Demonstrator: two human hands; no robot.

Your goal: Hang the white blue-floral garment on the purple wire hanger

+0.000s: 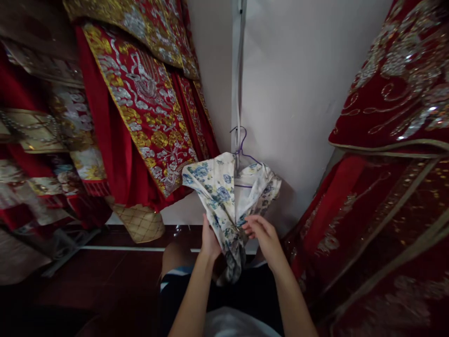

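Observation:
A white garment with blue flowers (222, 192) hangs on a thin purple hanger (241, 146) in the middle of the view, its lower part bunched and narrow. My left hand (210, 241) is at the garment's lower left side, wrapped against the cloth with its fingers partly hidden behind it. At the right edge of the neckline, my right hand (259, 229) has its thumb and fingers pressed together on the fabric.
Red embroidered garments (140, 93) hang at the left, and more red beaded clothing (396, 93) hangs at the right. Behind is a pale wall (287, 70) with a vertical strip (238, 61). The dark red floor (122, 276) shows below.

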